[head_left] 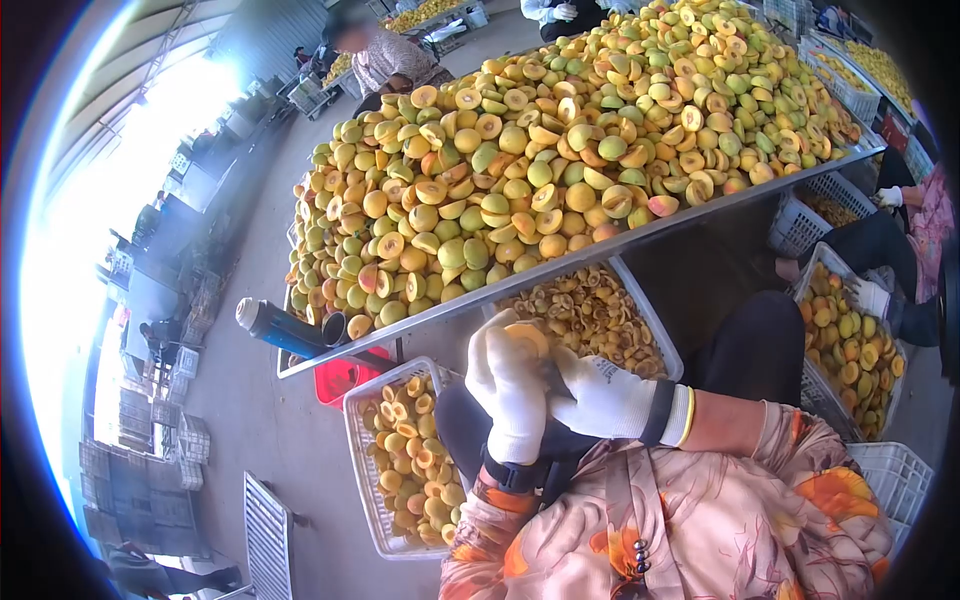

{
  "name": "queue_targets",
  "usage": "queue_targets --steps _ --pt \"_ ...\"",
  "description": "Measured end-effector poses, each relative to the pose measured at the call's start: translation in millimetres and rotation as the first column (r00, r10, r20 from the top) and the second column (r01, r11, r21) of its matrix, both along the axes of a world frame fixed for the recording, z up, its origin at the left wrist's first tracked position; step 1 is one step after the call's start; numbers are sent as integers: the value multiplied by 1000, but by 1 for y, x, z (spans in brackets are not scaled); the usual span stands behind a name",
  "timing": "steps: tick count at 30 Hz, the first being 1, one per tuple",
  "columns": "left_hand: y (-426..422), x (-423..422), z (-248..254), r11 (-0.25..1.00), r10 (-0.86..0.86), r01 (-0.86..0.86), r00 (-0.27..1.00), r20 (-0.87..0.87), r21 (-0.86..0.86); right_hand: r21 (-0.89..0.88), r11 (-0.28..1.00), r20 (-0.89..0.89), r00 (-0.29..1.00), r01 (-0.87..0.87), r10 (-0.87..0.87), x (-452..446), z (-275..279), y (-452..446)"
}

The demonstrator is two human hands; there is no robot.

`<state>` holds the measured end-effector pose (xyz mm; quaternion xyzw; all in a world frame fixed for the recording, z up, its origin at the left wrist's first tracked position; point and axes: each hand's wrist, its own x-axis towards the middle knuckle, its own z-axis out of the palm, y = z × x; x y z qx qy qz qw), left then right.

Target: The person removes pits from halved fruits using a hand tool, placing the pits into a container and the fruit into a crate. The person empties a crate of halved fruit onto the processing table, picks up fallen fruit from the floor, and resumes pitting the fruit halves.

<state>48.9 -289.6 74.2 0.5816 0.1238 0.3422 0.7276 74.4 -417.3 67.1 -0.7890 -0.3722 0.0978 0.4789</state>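
Note:
Both my hands wear white gloves and meet above my lap. In my left hand (508, 385) a cut yellow peach half (528, 338) is gripped, its flesh side partly showing. My right hand (610, 398) is closed close beside it, fingers pointing toward the fruit. Something dark shows between the two hands, too blurred to name. Just beyond them stands a white crate (648, 318) of brown, curled pits or scraps. Left of my knee, another white crate (352, 455) holds hollowed peach halves (425, 470).
A metal-edged table (590, 250) carries a large heap of peaches (520, 170), many halved. A blue thermos (275, 325) lies at its left corner above a red container (345, 378). To my right is a crate of peaches (850, 345). Other people sit nearby.

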Motion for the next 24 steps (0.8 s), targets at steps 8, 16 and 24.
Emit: queue_targets --steps 8,16,24 --pt "13 5 10 994 -107 109 991 -75 30 86 938 -115 932 -336 344 26 12 -10" --pt "13 15 -6 992 -106 109 993 -46 65 44 931 -31 931 -362 363 43 2 -7" --pt "7 17 1 946 -191 180 981 -16 -269 136 889 -285 842 -437 458 52 6 -7"
